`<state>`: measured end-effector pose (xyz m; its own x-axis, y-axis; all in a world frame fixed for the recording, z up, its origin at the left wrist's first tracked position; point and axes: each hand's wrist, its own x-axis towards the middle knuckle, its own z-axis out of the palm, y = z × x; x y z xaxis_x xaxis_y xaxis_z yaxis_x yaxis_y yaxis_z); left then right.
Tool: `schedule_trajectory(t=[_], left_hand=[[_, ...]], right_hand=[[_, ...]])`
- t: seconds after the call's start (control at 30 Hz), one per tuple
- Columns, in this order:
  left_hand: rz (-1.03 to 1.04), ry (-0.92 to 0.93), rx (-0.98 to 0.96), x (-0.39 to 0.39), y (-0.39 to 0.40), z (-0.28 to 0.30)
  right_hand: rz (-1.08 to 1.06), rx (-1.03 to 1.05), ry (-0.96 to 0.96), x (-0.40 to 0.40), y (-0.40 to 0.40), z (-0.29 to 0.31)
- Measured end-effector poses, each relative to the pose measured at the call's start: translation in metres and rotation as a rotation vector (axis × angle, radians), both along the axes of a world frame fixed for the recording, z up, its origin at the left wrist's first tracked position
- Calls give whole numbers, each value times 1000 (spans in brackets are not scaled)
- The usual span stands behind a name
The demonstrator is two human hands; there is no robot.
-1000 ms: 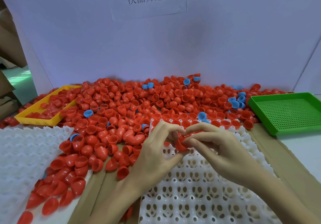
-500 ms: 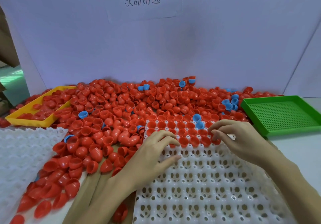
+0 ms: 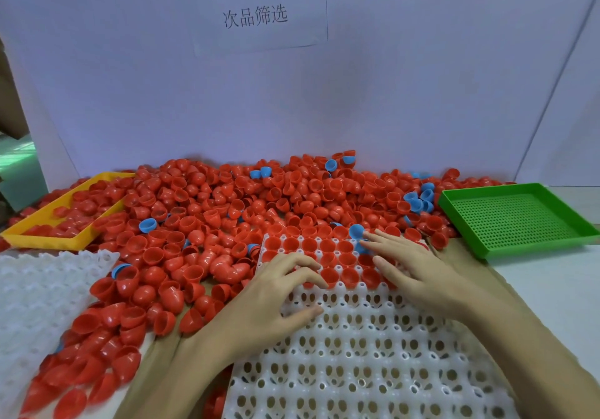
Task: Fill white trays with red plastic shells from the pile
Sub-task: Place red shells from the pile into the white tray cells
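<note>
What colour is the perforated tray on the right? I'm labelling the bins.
Green: the perforated tray shows plainly in the head view, right of the shell pile.

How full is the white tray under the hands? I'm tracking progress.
Partly full: the white tray holds red shells only in its far rows; nearer pockets show empty holes.

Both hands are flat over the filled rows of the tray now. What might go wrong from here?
1. Blue shells lie at the right hand fingertips on the white tray; one may get seated among the red.
2. The left hand fingers rest on seated red shells and might knock them loose.
</note>
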<state>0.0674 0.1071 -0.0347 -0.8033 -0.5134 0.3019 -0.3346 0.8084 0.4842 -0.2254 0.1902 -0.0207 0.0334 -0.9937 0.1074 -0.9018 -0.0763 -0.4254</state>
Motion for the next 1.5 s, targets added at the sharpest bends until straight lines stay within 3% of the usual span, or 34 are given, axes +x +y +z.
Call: schedule_trajectory(t=[0.17,0.37,0.63,0.8,0.87,1.23,1.4,1.5], left_hand=[[-32,22,-117,-2,1,1],[92,164,-20,-22,-13,20],[281,-122,-78,-81,-93,37],[268,-331,-363,-107,-125,23],[244,-405,-363,-111,-130,14],[303,-368,-402,-116,-136,3],[359,-246,-834,-105,-119,21],[339,6,-874,-96,-98,32]], right_hand=[[-19,-52,60,-1,-2,-7],[24,-54,-12,2,-2,-5],[30,37,6,10,-1,-4],[17,17,-12,10,0,-6],[19,16,-23,9,0,-8],[16,-12,-44,4,-3,-11],[8,-22,-71,3,-3,-10],[20,-23,-77,3,-4,-10]])
